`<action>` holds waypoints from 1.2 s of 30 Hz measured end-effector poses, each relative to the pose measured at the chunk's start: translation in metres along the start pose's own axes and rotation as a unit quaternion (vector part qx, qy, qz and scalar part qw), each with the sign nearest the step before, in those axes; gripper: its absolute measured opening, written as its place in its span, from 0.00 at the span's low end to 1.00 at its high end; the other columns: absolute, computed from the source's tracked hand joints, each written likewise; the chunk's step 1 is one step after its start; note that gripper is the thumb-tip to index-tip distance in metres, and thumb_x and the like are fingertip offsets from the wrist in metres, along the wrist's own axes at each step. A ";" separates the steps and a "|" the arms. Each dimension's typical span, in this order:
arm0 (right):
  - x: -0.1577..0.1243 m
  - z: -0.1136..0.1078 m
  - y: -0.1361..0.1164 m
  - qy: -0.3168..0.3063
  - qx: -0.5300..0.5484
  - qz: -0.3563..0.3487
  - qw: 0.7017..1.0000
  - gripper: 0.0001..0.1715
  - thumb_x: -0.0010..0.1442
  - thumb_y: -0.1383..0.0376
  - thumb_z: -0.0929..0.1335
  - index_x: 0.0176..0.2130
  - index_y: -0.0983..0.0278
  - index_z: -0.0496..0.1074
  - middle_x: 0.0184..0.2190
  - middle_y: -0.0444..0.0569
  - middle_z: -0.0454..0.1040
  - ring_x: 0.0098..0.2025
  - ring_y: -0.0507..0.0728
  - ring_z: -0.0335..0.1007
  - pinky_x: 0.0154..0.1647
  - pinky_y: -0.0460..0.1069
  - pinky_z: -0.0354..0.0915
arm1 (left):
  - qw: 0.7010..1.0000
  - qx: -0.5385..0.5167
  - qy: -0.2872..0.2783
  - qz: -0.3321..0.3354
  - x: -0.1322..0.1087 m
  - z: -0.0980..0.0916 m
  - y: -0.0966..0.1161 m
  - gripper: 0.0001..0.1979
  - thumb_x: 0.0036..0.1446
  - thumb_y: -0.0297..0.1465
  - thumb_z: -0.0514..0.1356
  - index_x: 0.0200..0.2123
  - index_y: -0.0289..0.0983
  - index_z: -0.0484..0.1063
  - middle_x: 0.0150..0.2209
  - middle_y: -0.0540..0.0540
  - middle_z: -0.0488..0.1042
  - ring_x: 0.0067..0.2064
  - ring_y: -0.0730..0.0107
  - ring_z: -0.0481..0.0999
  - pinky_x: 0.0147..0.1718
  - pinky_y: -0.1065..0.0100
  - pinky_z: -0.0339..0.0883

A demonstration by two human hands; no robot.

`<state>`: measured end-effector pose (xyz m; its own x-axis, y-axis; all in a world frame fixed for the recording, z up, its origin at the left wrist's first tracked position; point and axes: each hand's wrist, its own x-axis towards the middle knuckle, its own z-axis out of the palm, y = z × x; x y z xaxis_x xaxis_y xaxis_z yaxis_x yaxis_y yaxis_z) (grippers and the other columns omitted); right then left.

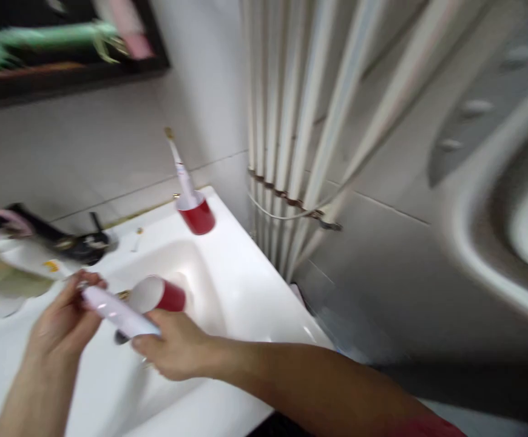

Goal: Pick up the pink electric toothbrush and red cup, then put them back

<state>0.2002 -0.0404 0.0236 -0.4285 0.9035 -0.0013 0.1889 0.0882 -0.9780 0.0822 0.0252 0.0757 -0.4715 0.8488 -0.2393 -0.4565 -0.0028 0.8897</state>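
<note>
Both my hands are over a white washbasin (241, 285). My right hand (177, 349) grips the lower end of a white electric toothbrush handle (118, 312) and also seems to hold a red cup (159, 295) tilted on its side. My left hand (66, 321) pinches the upper end of the same handle with its fingertips. The picture is smeared by motion.
A second red cup (198, 215) with a toothbrush (179, 167) standing in it sits at the basin's far corner. A dark tap (77, 243) stands at the back left. White pipes (300, 139) run down the tiled wall on the right. A dark-framed mirror (64, 67) hangs above.
</note>
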 end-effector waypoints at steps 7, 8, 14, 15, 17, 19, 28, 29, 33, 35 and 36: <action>0.006 0.026 0.012 -0.081 0.117 0.065 0.988 0.11 0.50 0.66 0.55 0.35 0.64 0.59 0.16 0.38 0.57 0.10 0.42 0.49 0.10 0.39 0.49 | 0.989 -0.112 -0.079 -0.054 0.017 -0.043 0.012 0.09 0.49 0.21 0.46 0.21 0.32 0.61 0.15 0.51 0.65 0.19 0.82 0.66 0.19 0.80 0.62; 0.006 0.029 0.011 -0.079 0.124 0.065 0.987 0.10 0.50 0.64 0.55 0.34 0.65 0.58 0.16 0.38 0.56 0.10 0.42 0.49 0.09 0.39 0.48 | 0.987 -0.123 -0.082 -0.062 0.020 -0.047 0.011 0.08 0.49 0.21 0.48 0.20 0.32 0.60 0.15 0.51 0.64 0.19 0.81 0.66 0.19 0.79 0.62; 0.004 0.042 -0.004 -0.068 0.168 0.071 0.981 0.16 0.49 0.56 0.57 0.32 0.67 0.57 0.16 0.38 0.58 0.10 0.43 0.50 0.10 0.41 0.47 | 0.974 -0.166 -0.123 -0.098 0.025 -0.057 0.010 0.02 0.46 0.24 0.52 0.22 0.32 0.61 0.17 0.51 0.65 0.20 0.78 0.68 0.20 0.77 0.62; 0.005 0.043 -0.007 -0.068 0.173 0.075 0.980 0.17 0.49 0.56 0.57 0.32 0.67 0.57 0.16 0.39 0.58 0.10 0.43 0.50 0.10 0.41 0.47 | 0.973 -0.170 -0.125 -0.096 0.025 -0.058 0.011 0.02 0.45 0.24 0.53 0.22 0.32 0.61 0.18 0.50 0.66 0.20 0.78 0.68 0.21 0.77 0.62; 0.007 0.047 -0.012 -0.060 0.167 0.083 0.981 0.19 0.48 0.55 0.57 0.34 0.67 0.57 0.16 0.39 0.58 0.10 0.43 0.49 0.10 0.41 0.46 | 0.974 -0.172 -0.125 -0.082 0.026 -0.060 0.014 0.03 0.45 0.25 0.53 0.22 0.32 0.61 0.18 0.51 0.65 0.20 0.78 0.68 0.22 0.76 0.63; 0.010 0.052 -0.016 -0.041 0.134 0.084 0.987 0.21 0.48 0.54 0.57 0.38 0.67 0.57 0.16 0.38 0.58 0.10 0.43 0.48 0.10 0.41 0.46 | 0.976 -0.170 -0.123 -0.064 0.026 -0.062 0.016 0.03 0.45 0.25 0.53 0.22 0.32 0.60 0.17 0.51 0.65 0.20 0.79 0.68 0.23 0.76 0.62; 0.016 0.060 -0.002 -0.004 0.077 0.027 0.997 0.25 0.50 0.55 0.57 0.44 0.67 0.53 0.16 0.37 0.55 0.13 0.44 0.48 0.14 0.42 0.49 | 0.981 -0.119 -0.145 -0.043 0.024 -0.061 0.013 0.04 0.43 0.27 0.55 0.22 0.33 0.60 0.19 0.51 0.66 0.21 0.78 0.67 0.22 0.75 0.61; 0.015 0.060 0.000 -0.006 0.087 0.027 0.996 0.24 0.50 0.55 0.57 0.43 0.67 0.54 0.16 0.38 0.55 0.13 0.44 0.48 0.14 0.42 0.48 | 0.981 -0.113 -0.151 -0.045 0.023 -0.061 0.013 0.04 0.43 0.27 0.55 0.22 0.33 0.60 0.19 0.51 0.65 0.21 0.78 0.67 0.22 0.75 0.61; 0.012 0.061 0.002 -0.017 0.117 0.031 0.992 0.24 0.50 0.54 0.56 0.42 0.67 0.55 0.17 0.39 0.55 0.13 0.44 0.47 0.13 0.42 0.47 | 0.978 -0.109 -0.173 -0.049 0.020 -0.056 0.011 0.05 0.43 0.28 0.54 0.20 0.33 0.59 0.17 0.52 0.64 0.20 0.79 0.66 0.23 0.74 0.60; 0.012 0.061 0.001 -0.003 0.100 0.022 0.995 0.25 0.49 0.54 0.56 0.42 0.68 0.55 0.16 0.38 0.54 0.13 0.44 0.47 0.13 0.42 0.48 | 0.976 -0.108 -0.185 -0.046 0.020 -0.054 0.010 0.05 0.42 0.28 0.54 0.20 0.33 0.59 0.17 0.52 0.64 0.20 0.79 0.66 0.24 0.74 0.61; 0.012 0.061 0.001 0.008 0.088 0.018 0.996 0.25 0.49 0.54 0.56 0.43 0.68 0.54 0.15 0.37 0.54 0.13 0.44 0.47 0.14 0.42 0.48 | 0.976 -0.104 -0.188 -0.042 0.020 -0.053 0.009 0.05 0.42 0.28 0.54 0.20 0.33 0.59 0.16 0.52 0.64 0.19 0.79 0.66 0.24 0.74 0.60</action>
<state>0.1416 -0.0553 0.0104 -0.4093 0.9117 -0.0351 0.0456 -0.0179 -0.9988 0.0285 0.0143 0.0581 -0.1331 0.9846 -0.1132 -0.6426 0.0012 0.7662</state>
